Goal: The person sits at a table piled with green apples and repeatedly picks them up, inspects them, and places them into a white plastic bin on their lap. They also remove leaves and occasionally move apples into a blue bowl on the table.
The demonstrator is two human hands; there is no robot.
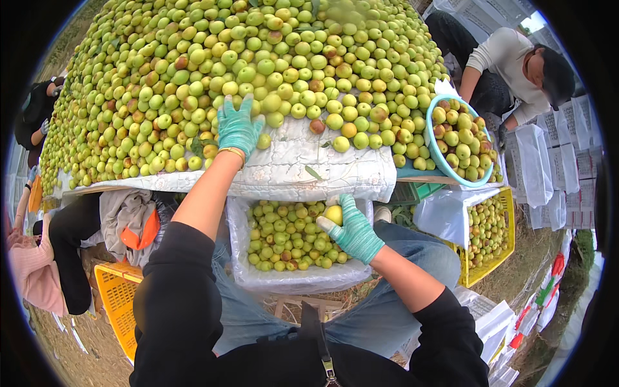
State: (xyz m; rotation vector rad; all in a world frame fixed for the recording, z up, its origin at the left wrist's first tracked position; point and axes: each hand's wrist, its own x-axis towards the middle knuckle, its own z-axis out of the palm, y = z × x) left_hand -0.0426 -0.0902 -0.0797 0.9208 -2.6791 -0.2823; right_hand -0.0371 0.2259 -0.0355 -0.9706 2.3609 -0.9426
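Observation:
A big heap of green jujubes (213,71), some with brown patches, lies on a white quilted cloth (290,158). At the heap's near edge my left hand (239,127), in a teal knit glove, reaches in with its fingers spread against the fruit. My right hand (354,233), gloved alike, grips a yellowish jujube (333,214) between thumb and fingers. It is just over the right part of a crate lined with clear plastic (293,281), which stands between my knees and holds many jujubes (284,235).
A blue-rimmed basket (433,138) of jujubes stands at the heap's right edge. Below it is a yellow crate (510,235) with more fruit. An orange crate (116,297) is at my left. Other people (516,71) sit at the right and far left.

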